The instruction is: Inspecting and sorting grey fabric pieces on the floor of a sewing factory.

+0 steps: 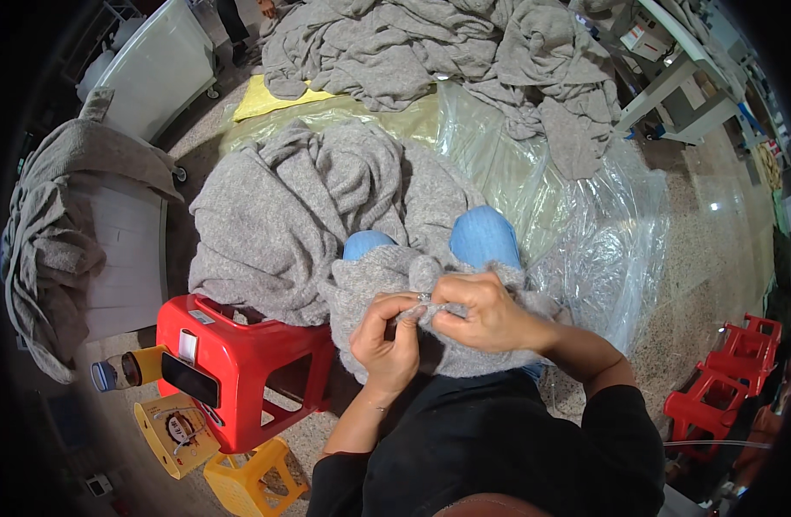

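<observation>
A grey knitted fabric (pixel 374 280) lies bunched over my lap. My left hand (pixel 387 338) pinches a bit of its edge between thumb and fingers. Close against it, my right hand (pixel 481 312) is closed on the same edge, with its thumb and forefinger near the left fingertips. Something small and shiny shows between the fingertips, too small to name. My knees in blue jeans (pixel 484 237) rise just beyond the fabric. A larger heap of grey knitted fabric (pixel 275 215) sits in front of my knees, to the left.
At left a red plastic stool (pixel 240 345) holds a phone (pixel 190 381); a yellow box (pixel 176 435), a bottle (pixel 120 372) and a yellow stool (pixel 256 476) are beside it. Clear plastic sheeting (pixel 602 233) lies under more grey fabric (pixel 430 43). A white wheeled tub (pixel 154 69) stands far left.
</observation>
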{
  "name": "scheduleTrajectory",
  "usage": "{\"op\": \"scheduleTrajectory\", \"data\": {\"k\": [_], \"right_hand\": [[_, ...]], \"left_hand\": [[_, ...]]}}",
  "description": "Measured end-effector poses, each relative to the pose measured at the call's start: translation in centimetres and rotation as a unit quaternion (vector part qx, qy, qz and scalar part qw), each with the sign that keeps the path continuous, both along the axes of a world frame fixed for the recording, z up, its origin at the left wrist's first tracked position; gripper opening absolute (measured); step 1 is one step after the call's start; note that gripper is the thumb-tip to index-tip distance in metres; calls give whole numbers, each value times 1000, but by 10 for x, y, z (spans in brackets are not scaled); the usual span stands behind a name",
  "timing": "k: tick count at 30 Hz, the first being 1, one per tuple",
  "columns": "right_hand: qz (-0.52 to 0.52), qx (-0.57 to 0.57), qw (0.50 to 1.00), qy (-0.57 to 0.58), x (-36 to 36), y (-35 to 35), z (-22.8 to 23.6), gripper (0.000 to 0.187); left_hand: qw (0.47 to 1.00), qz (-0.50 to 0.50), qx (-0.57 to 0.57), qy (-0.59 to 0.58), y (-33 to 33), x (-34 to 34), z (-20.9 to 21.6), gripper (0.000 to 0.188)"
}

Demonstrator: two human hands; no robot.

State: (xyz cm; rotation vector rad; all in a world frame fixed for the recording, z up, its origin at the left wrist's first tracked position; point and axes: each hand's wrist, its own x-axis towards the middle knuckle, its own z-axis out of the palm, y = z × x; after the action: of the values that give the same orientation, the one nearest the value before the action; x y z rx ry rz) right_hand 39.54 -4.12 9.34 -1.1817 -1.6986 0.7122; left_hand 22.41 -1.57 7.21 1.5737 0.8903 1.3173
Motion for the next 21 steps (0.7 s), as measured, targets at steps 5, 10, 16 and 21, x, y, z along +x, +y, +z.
{"op": "scheduleTrajectory", "data": {"k": [5, 10, 16, 21], "right_hand": [[-127, 209, 961, -128, -15, -8, -18, 19], [-188, 202, 937, -214, 0, -7, -32, 19], [-268, -208, 940, -10, 64, 3, -23, 14], [-143, -77, 983, -80, 44, 0, -13, 27]], "left_hand": [[998, 40, -50, -29, -12, 10, -3, 14], [981, -112, -118, 101, 9, -8, -13, 27], [901, -141, -396, -105, 36, -41, -37, 10], [881, -99, -441, -141, 29, -24, -38, 8]]}}
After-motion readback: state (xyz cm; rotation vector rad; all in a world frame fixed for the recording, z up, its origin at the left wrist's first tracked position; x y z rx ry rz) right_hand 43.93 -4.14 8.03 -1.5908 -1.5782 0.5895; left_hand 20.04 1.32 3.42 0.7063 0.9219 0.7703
